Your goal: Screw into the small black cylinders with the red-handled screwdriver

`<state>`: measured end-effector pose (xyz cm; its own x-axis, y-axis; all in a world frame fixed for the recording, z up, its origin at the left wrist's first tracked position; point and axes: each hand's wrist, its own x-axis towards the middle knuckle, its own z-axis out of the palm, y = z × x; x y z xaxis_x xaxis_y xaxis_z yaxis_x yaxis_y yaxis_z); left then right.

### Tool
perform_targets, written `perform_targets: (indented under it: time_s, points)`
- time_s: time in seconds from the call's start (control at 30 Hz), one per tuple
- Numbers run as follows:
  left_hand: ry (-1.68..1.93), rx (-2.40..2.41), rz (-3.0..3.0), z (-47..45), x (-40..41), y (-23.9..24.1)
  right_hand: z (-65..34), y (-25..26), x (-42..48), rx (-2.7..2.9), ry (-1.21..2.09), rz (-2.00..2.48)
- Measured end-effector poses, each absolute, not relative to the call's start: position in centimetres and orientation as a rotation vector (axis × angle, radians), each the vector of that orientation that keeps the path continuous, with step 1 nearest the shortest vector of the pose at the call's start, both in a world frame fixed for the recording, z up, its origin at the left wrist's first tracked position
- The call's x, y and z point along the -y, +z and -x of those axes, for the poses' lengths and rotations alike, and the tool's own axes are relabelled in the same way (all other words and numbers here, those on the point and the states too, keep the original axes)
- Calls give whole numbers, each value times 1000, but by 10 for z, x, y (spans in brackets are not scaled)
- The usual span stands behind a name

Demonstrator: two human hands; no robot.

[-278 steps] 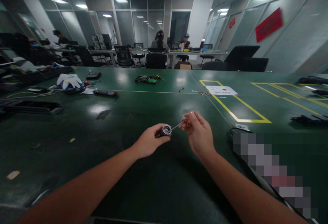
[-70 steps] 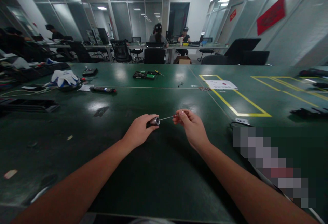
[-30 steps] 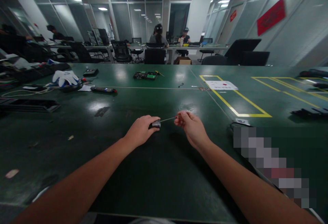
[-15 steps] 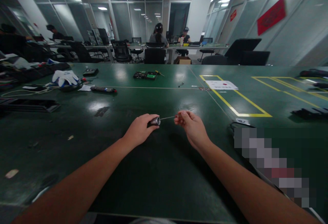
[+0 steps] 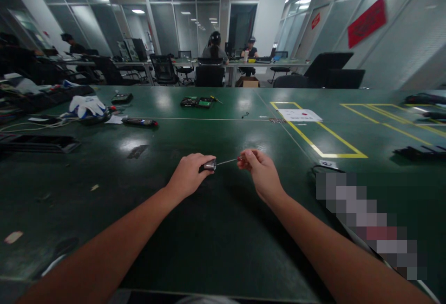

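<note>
My left hand (image 5: 187, 174) is closed round a short silver metal cylinder (image 5: 210, 164), gripping it between thumb and fingers just above the table. The open end of the cylinder points to the right. My right hand (image 5: 259, 170) pinches a thin metal rod (image 5: 226, 161) by its right end; a bit of red shows at the fingertips. From there the rod slants slightly down to the left, its other end at the cylinder's mouth. Whether the tip is inside or only against the rim, I cannot tell. My fingers hide the rest of both pieces.
On the green table (image 5: 216, 229) lie a green-and-black tool case (image 5: 197, 102), white gloves (image 5: 87, 106), a dark pen-shaped tool (image 5: 140, 122) and a paper sheet (image 5: 298, 115). A pixelated item (image 5: 365, 220) lies to the right. Several people sit farther back.
The cylinder has turned slightly, so less of its open mouth faces me. Both hands keep their grips and stay nearly in place; the whole view has shifted a little.
</note>
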<state>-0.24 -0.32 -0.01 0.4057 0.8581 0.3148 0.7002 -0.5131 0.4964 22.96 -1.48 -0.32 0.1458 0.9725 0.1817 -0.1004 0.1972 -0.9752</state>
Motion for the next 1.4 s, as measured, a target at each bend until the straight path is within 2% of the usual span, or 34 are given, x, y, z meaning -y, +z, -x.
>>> perform_targets:
  time_s: [0.13, 0.33, 0.53, 1.4]
  points:
    - [737, -1383, -2430, 3, 3, 1, -232, -2, 15, 1206, 884, 1106]
    - [685, -1401, -2471, 0, 4, 3, -230, 1, 19, 1220, 924, 1036]
    - [692, -1399, -2458, 0, 3, 2, -229, 5, 22, 1281, 786, 1149]
    - [874, -1332, -2186, -1, 5, -2, -228, 1, 21, 1220, 926, 1002]
